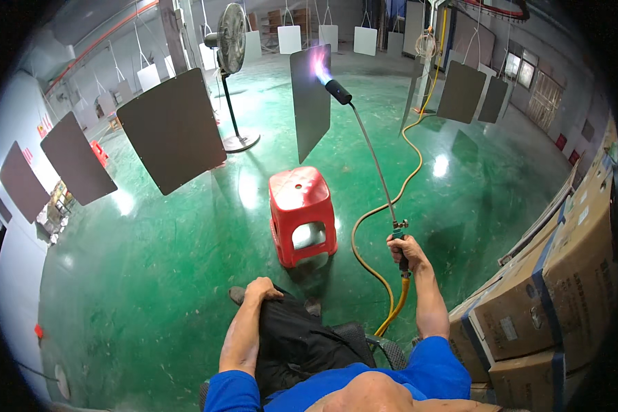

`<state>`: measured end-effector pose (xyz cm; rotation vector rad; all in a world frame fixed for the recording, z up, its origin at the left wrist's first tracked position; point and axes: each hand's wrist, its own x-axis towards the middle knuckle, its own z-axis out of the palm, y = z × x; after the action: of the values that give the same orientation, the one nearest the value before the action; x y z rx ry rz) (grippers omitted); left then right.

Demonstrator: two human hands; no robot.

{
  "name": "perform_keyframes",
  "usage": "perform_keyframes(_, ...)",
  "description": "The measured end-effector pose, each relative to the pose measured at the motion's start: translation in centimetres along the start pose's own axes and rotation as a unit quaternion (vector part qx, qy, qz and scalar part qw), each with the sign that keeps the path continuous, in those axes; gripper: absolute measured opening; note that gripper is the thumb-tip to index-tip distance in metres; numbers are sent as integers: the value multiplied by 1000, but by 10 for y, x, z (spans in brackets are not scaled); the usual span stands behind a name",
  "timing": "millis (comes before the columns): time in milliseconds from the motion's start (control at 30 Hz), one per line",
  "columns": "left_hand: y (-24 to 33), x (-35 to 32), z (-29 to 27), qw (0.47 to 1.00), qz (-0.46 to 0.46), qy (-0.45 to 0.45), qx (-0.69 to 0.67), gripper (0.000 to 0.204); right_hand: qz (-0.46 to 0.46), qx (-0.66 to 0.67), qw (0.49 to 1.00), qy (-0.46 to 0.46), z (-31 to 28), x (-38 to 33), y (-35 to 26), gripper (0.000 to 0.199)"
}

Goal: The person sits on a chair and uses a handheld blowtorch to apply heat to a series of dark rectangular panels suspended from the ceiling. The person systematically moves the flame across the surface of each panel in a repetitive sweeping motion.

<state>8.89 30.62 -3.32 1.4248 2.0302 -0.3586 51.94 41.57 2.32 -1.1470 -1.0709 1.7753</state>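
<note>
My right hand (pixel 405 253) grips the handle of a long gas torch (pixel 374 154). Its thin metal tube runs up and away to a black nozzle (pixel 338 91). A bluish-pink flame (pixel 320 65) plays on a dark hanging panel (pixel 310 103) straight ahead. A yellow hose (pixel 391 199) trails from the handle and winds across the green floor toward the back. My left hand (pixel 262 288) rests on my left knee, fingers curled, holding nothing. I am seated, in dark trousers and a blue shirt.
A red plastic stool (pixel 302 214) stands just in front of my knees. Several more dark panels hang around, the largest (pixel 174 130) at left. A pedestal fan (pixel 231 51) stands behind it. Cardboard boxes (pixel 549 288) are stacked at right.
</note>
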Motion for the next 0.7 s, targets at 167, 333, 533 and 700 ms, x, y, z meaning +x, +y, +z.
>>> perform_keyframes(167,0,-4,1,1000,1,10,2,69,11,-7,1000,-7,4,-16,16,15)
perform_keyframes(333,-2,-2,2,1000,-1,13,-10,69,32,-27,999,-7,1,-32,36,15)
perform_keyframes(533,0,-7,-1,1000,-13,7,-23,70,70,-61,995,30,-3,-44,61,16)
perform_keyframes(700,-2,-7,-1,999,-3,17,-39,68,91,-66,993,32,-8,-37,76,16)
